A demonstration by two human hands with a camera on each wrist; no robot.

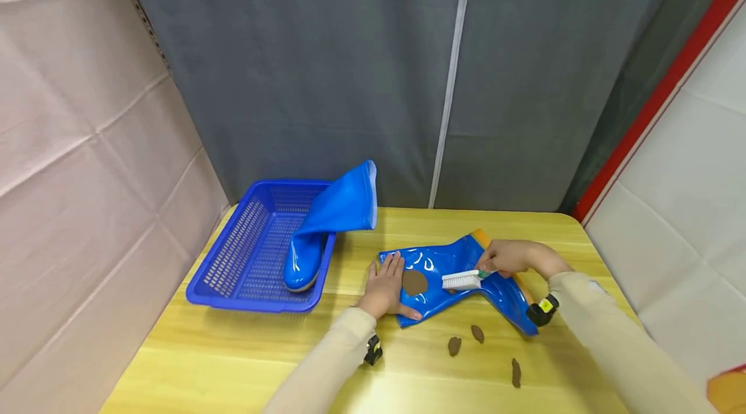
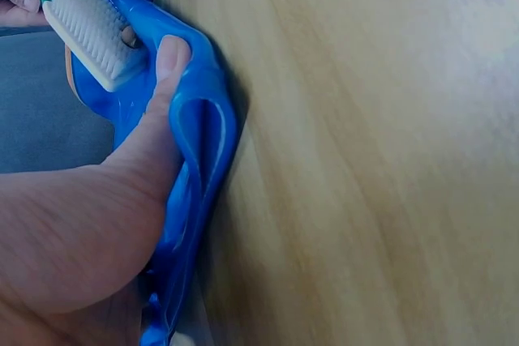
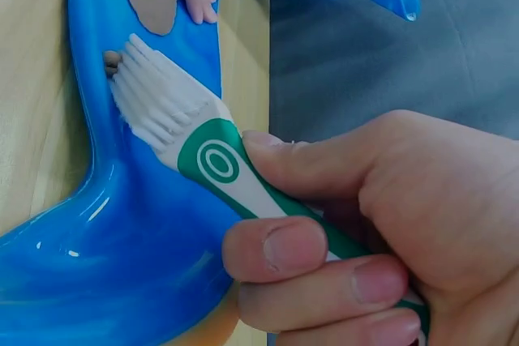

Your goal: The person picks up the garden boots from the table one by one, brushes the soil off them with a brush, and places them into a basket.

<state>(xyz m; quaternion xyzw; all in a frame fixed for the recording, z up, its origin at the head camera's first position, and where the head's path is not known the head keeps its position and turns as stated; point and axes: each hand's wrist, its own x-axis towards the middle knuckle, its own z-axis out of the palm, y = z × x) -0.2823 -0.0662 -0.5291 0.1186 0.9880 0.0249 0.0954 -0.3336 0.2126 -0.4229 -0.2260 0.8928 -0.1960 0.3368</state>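
Note:
A glossy blue rain boot [image 1: 449, 256] with an orange sole lies on its side on the table. My left hand [image 1: 381, 287] rests on the top of its shaft, fingers spread, with the thumb pressing the folded edge in the left wrist view. A scrub brush [image 3: 215, 160] with white bristles and a green-and-white handle is gripped by my right hand [image 1: 508, 256], fingers curled round the handle. Its bristles touch the shaft beside a small brown lump [image 3: 112, 62]. A larger flat brown patch [image 1: 415, 282] sticks on the shaft near my left fingers.
On the left stands a blue plastic basket [image 1: 256, 306] with another blue boot [image 1: 340, 205] leaning over its right rim, toe inside. Several brown bits, among them one flake [image 1: 454, 346] and another [image 1: 516, 373], lie on the wooden table [image 1: 419, 381]. A grey curtain [image 1: 326, 77] hangs behind.

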